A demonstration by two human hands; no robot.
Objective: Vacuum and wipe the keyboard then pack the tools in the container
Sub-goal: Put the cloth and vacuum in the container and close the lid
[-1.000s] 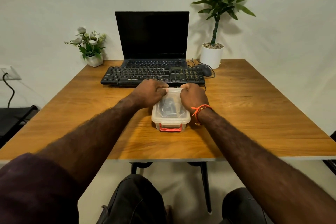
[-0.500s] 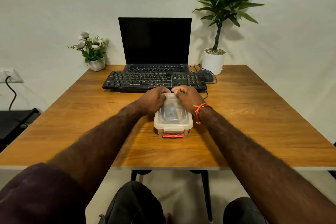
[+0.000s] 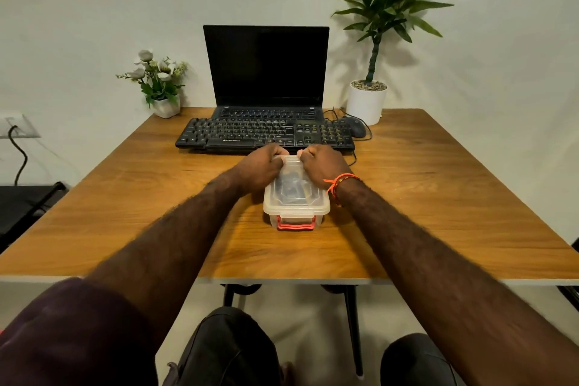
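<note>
A small clear plastic container [image 3: 296, 202] with its lid on and a red latch handle at the near end stands on the wooden table [image 3: 438, 197], in front of the black keyboard [image 3: 244, 133]. Dark tools show dimly through the lid. My left hand [image 3: 261, 168] grips the far left edge of the container with curled fingers. My right hand [image 3: 322, 164] grips the far right edge the same way. The far latch is hidden behind my fingers.
Behind the keyboard stands an open black laptop [image 3: 266, 66] with a dark screen. A black mouse [image 3: 357, 127] and cable lie to the right of the keyboard. A white potted plant [image 3: 366, 102] and a small flower pot [image 3: 166, 106] stand at the table's back corners.
The camera has tilted up a little, so the scene sits lower in view. Both hands have drawn closer together on the far end of the container.
</note>
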